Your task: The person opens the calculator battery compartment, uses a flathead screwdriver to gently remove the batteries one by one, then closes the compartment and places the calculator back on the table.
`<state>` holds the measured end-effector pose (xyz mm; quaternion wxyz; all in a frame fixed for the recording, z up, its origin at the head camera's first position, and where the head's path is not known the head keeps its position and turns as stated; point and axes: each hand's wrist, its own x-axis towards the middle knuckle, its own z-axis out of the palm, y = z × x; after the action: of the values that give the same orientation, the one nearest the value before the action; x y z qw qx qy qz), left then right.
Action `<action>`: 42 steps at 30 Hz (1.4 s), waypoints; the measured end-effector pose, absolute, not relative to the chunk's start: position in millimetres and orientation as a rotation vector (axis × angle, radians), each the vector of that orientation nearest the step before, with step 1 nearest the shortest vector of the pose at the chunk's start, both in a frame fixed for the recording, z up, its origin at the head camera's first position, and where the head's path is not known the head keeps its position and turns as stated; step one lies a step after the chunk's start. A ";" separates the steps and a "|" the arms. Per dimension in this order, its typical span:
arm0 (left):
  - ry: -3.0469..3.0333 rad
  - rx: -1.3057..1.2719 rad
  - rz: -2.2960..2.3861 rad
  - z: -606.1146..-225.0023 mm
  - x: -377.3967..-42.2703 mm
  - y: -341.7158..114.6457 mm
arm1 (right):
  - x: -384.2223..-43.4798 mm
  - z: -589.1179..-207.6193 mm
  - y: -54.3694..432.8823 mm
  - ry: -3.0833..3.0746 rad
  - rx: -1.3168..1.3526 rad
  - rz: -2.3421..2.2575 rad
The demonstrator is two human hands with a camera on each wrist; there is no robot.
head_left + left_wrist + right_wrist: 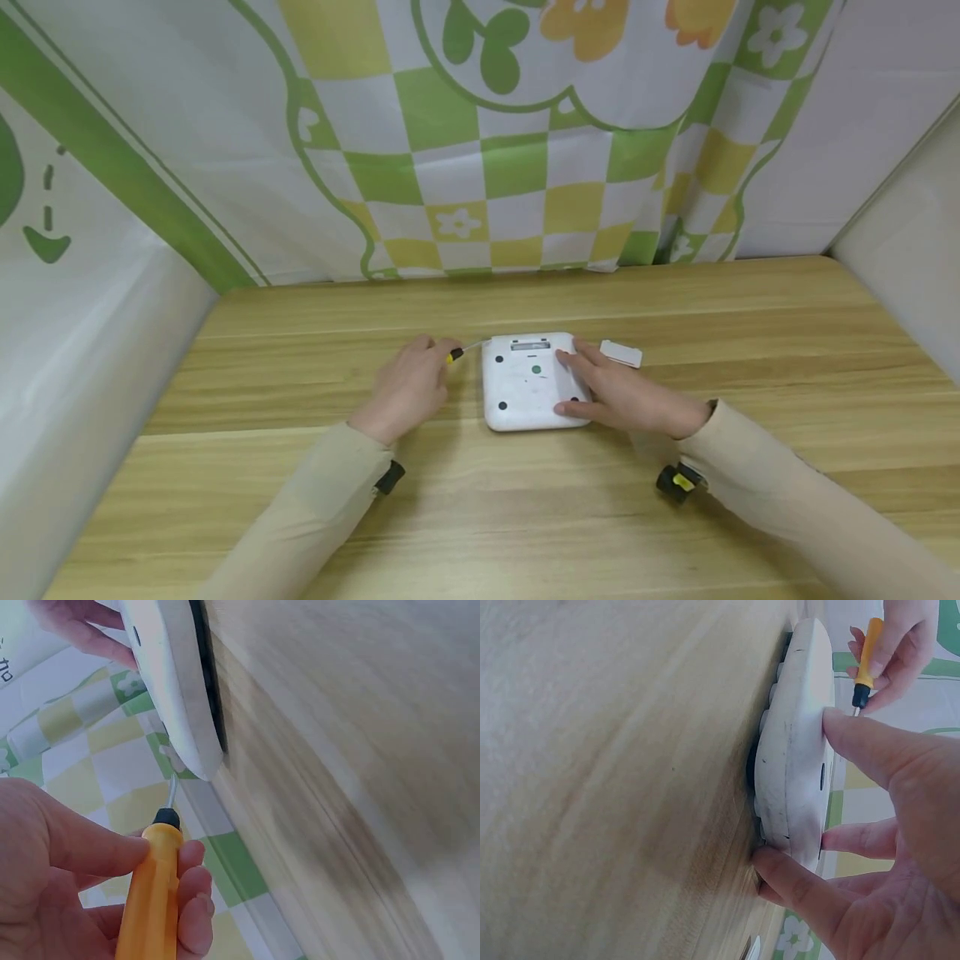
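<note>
A white desk calculator (525, 392) lies face down on the wooden table, its keys showing underneath in the right wrist view. Its back has dark round feet and an uncovered battery slot (530, 346) near the far edge. My left hand (411, 385) grips a screwdriver (154, 889) by its yellow handle; the thin metal shaft reaches the calculator's far left corner. With my right hand (618, 390) I hold the calculator's right side, the thumb (862, 742) on its back and a finger at its edge. A small white battery cover (621, 353) lies just beyond this hand.
The wooden table (495, 517) stretches out on all sides of the calculator. A green, yellow and white checked curtain (517, 167) hangs along its far edge. Pale walls or sheets stand at both sides. Dark wrist devices (678, 482) sit at both sleeves.
</note>
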<state>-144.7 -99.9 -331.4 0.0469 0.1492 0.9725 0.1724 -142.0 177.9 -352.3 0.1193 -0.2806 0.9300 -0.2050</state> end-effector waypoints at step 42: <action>3.054 0.718 0.184 -296.7 -163.9 -61.9 | -141.2 -354.1 179.0 2.728 -0.822 -0.616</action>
<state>-163.9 -61.9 -296.7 -0.0004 0.2284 0.9718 0.0587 -141.2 179.0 -354.1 0.1132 -0.2801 0.9299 -0.2100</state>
